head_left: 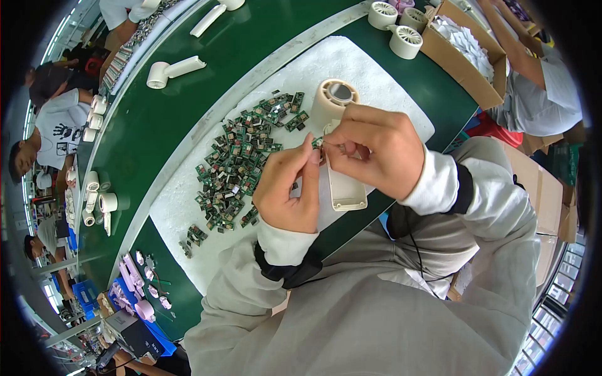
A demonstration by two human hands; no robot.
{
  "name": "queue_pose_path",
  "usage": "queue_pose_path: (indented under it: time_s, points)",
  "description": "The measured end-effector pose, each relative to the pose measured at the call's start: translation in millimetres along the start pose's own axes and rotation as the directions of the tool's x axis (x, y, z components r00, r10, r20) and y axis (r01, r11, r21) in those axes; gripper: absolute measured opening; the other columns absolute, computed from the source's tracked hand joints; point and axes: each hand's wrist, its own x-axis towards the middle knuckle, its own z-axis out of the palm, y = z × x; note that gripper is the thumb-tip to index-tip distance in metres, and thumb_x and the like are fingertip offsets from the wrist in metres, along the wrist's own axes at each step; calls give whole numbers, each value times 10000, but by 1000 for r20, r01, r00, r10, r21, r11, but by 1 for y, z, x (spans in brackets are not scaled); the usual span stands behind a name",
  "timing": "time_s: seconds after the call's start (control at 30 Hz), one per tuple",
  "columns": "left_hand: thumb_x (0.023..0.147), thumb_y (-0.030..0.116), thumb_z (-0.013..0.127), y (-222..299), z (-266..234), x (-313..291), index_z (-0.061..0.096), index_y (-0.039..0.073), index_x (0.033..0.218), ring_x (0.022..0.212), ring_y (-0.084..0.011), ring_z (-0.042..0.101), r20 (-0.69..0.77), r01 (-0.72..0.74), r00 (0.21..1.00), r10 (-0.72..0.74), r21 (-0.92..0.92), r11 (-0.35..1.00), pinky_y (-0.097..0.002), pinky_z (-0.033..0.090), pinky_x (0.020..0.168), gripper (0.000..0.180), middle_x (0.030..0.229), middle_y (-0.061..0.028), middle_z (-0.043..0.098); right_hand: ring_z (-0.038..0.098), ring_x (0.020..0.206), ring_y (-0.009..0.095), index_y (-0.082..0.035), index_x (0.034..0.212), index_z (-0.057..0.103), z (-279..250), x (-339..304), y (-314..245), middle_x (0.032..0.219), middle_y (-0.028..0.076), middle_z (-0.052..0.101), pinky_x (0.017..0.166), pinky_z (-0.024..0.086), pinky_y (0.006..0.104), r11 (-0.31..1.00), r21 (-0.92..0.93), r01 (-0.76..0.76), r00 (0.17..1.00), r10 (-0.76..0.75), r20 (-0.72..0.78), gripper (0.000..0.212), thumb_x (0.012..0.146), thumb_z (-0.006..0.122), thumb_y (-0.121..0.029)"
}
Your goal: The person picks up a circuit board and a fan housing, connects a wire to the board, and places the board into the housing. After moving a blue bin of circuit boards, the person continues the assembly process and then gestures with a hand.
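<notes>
My left hand [285, 188] pinches a small green circuit board [317, 143] between thumb and forefinger. Close against it, the fingertips of my right hand [382, 150] are pressed together at the board's edge; what they grip is too small to make out. Under both hands lies a cream fan housing [347, 194], its handle shell open upward and pointing toward me. Its round head [333, 94] sits just beyond my right hand, while my fingers hide the part between. Left of my hands, a heap of small green circuit boards [235, 153] spreads over a white foam sheet [179, 216].
Several cream fan heads [404, 41] stand at the far right beside a cardboard box [464, 53] of white pieces. More cream housings [182, 67] lie on the green bench [216, 59] behind a pale curved rail. Pink parts [132, 276] are at the left. Other people sit around.
</notes>
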Motion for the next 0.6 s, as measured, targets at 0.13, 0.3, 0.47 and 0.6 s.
queue_pose_path:
  time_s: [0.13, 0.3, 0.47, 0.6]
  points:
    - [908, -35, 640, 4, 6, 0, 683, 18, 1173, 804, -188, 671, -26, -123, 991, 130, 190, 974, -277, 530, 687, 274, 980, -126, 658, 574, 580, 172, 24, 858, 675, 4, -3, -11, 738, 72, 575, 518, 469, 282, 994, 22, -110, 993, 111, -46, 98, 770, 710, -1]
    - [891, -24, 657, 4, 2, 10, 654, 22, 1207, 829, -246, 667, 10, -76, 997, 75, 86, 993, -317, 534, 710, 320, 1003, -134, 652, 561, 570, 142, 24, 866, 660, -8, 9, -4, 729, 70, 578, 518, 455, 269, 999, -21, -37, 999, 37, -12, 89, 786, 690, -1]
    - [872, 7, 662, 8, -4, 12, 634, 38, 1202, 918, -292, 619, -20, -204, 977, 213, 211, 956, -381, 501, 802, 333, 1039, -127, 623, 579, 591, 101, 21, 978, 615, -29, 27, 17, 779, 65, 631, 522, 456, 252, 949, 141, -281, 957, 288, -36, 121, 894, 597, -64]
    - [786, 54, 716, -8, -4, -2, 630, 68, 1196, 1004, -285, 569, 210, -309, 951, 228, 602, 736, -400, 451, 885, 419, 1072, -109, 589, 615, 625, 103, 15, 1057, 576, -57, 59, 69, 813, 72, 663, 523, 470, 257, 871, 244, -426, 896, 444, -22, 193, 968, 512, -144]
